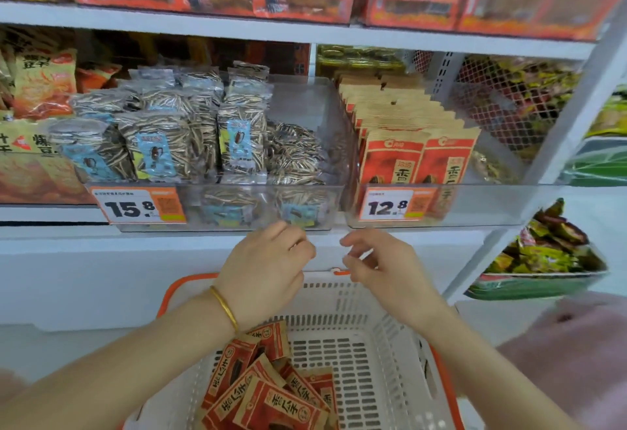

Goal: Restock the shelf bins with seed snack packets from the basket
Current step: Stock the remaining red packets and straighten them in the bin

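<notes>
Seed snack packets (268, 399), flat red-and-tan pouches, lie heaped in the slotted white plastic basket (383, 361), the lowest cut off at the bottom edge. They sit well below both hands: the left hand (268, 270) and right hand (383, 270) hover empty, fingers loosely curled, before the clear shelf bins (475, 205).

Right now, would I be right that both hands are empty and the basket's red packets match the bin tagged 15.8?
Not quite: the head view shows the red packets in the basket match the right bin, tagged 12.8, not 15.8. The left hand and right hand are empty.
</notes>
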A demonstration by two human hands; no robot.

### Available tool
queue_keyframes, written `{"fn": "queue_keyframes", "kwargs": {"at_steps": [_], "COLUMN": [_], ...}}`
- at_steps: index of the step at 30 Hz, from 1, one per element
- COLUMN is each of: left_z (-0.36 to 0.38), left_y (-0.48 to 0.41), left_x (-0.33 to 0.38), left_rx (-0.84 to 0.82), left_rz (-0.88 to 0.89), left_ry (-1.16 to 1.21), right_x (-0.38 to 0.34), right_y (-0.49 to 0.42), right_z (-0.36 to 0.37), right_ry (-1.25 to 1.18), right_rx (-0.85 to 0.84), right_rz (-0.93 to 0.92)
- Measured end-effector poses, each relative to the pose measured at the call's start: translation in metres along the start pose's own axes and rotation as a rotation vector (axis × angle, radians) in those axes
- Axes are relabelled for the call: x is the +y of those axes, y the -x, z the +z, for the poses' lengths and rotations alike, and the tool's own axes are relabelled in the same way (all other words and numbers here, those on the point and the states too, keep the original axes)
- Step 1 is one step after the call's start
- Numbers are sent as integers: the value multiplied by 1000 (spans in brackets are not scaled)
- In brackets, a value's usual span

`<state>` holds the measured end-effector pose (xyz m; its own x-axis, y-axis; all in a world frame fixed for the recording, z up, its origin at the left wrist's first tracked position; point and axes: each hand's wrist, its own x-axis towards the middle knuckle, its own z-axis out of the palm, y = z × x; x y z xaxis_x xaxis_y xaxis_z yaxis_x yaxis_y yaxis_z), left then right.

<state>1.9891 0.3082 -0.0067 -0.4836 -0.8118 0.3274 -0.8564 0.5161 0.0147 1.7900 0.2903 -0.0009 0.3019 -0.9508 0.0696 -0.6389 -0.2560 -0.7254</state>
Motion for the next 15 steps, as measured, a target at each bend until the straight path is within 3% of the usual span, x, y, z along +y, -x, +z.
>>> {"fn": "queue_keyframes", "kwargs": {"at_steps": [7,15], "left_z": [14,49], "left_y": [-19,3], "left_x": [34,38], "left_rx": [-455,-602], "left_rz": [-18,-146], "left_ry": [-52,40], "right_x": [64,143], "right_y": [25,24], "right_z": [2,55], "right_ry": [176,299], "right_rx": [-128,-502], "right_rz": [154,372]}}
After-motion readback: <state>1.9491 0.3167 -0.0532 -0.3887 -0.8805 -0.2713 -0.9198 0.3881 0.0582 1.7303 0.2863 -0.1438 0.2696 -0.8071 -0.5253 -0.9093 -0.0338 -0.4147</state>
